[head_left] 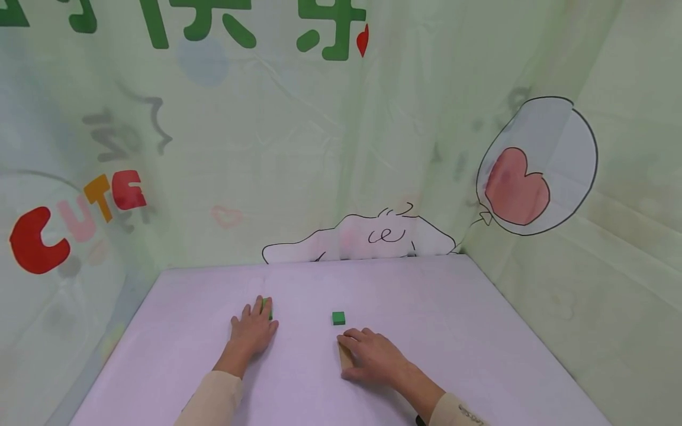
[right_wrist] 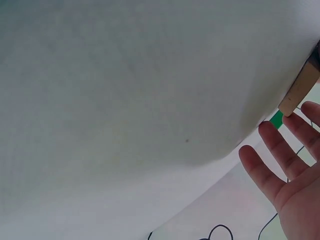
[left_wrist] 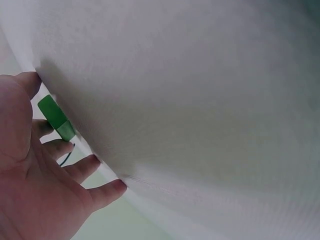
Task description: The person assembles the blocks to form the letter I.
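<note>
Green blocks [head_left: 338, 318], two; tan block [head_left: 346, 357], one, in right hand [head_left: 377, 357]

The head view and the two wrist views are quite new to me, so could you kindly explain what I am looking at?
There is no machine here: a person works with two bare hands. The wide picture comes from a camera worn on the head, looking forward and down. The other two come from cameras on the wrists, each showing that hand close up at a tilt. On the pale lilac tabletop, the left hand has its fingers spread beside a green block. The right hand holds a wooden block between fingers and thumb. Just beyond it sits a second green block, untouched. Behind everything hangs a printed backdrop.
</note>
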Motion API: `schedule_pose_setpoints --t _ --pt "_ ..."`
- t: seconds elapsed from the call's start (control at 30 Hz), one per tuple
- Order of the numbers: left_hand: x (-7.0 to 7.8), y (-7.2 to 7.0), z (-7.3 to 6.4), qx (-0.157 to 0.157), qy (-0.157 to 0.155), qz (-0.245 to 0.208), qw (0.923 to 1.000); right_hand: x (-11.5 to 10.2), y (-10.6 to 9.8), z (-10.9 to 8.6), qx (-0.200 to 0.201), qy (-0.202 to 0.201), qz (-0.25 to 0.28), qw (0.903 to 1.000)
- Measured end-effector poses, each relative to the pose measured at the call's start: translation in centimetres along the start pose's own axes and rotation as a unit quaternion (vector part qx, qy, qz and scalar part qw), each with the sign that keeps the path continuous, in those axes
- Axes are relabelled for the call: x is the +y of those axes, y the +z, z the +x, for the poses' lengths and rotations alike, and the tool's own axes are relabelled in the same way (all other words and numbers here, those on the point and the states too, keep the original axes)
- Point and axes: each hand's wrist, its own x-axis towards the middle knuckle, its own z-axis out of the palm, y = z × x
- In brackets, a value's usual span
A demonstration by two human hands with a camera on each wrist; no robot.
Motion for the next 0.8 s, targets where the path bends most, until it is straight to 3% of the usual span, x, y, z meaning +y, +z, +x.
schedule_pose_setpoints --t 0.47,0.8 --pt "0.06 0.22 0.18 0.005 -0.003 -0.003 1.0 -0.17 0.0 0.21 -0.005 0.001 -0.011 0.9999" --pt "0.48 -0.48 0.27 0.02 -0.006 -0.003 0.9998 -0.16 0.13 -0.25 -0.001 0.003 -0.003 1.0"
